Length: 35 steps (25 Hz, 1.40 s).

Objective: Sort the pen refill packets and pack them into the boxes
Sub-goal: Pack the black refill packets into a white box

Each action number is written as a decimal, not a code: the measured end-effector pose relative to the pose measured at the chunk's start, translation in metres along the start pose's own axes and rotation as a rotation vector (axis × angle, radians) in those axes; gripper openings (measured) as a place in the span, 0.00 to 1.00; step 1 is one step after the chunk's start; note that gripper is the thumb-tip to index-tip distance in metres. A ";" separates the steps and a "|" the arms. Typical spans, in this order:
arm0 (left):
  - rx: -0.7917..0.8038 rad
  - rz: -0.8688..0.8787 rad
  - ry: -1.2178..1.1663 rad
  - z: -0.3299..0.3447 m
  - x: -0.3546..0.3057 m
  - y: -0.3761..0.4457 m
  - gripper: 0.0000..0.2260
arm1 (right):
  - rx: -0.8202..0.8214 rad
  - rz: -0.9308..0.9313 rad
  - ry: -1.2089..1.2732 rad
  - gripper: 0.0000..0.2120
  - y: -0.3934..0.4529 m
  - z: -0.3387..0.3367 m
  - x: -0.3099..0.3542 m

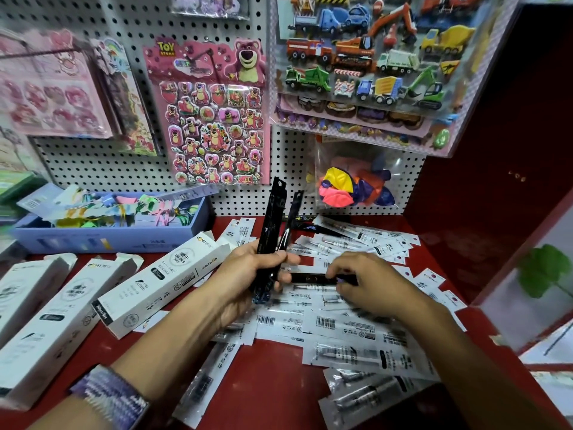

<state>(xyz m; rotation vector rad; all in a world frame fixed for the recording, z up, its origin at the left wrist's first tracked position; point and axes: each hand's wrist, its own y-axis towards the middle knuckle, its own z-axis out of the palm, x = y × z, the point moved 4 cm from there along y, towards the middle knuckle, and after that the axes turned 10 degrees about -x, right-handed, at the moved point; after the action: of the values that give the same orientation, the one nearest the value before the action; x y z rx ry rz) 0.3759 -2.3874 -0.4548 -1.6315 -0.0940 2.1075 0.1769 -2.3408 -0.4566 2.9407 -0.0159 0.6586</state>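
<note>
On the red shelf (279, 383): three white boxes (164, 280) lie on their sides at left, flaps open at the far ends; the leftmost is cut off by the frame edge. White refill packets (347, 330) lie scattered and overlapping across the centre and right, too many and too stacked to count. Left hand (248, 274): fingers curled round two black packets (274, 225), held roughly upright and fanned apart at their tops; whether more are bunched lower in the grip cannot be told. Right hand (369, 280): palm down over the pile, fingertips bent and pinching the end of one black packet (310, 278) lying flat between both hands. Left wrist wears a purple woven band (108, 395). Behind the boxes, one blue tray (108, 237) of mixed coloured items, contents blurred. On the pegboard (93, 169): one pink bear sticker sheet (214, 116), one vehicle sticker sheet (372, 57), one bag of balloons (356, 184). Print on the packets is too small to read.
</note>
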 end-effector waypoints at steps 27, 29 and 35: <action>0.022 -0.128 -0.071 -0.001 0.012 0.011 0.13 | -0.317 0.180 0.878 0.19 0.000 -0.008 0.014; 0.091 -0.168 -0.093 0.005 0.013 0.008 0.14 | -0.348 0.041 0.721 0.24 -0.002 -0.007 0.029; 0.213 -0.086 0.124 0.014 0.016 -0.007 0.08 | -0.525 -0.130 0.468 0.23 -0.005 0.002 0.048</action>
<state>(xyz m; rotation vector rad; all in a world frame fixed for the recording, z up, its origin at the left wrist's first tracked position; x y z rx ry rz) 0.3620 -2.3715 -0.4622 -1.5958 0.0954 1.8782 0.2220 -2.3348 -0.4388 2.2187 0.0406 1.1064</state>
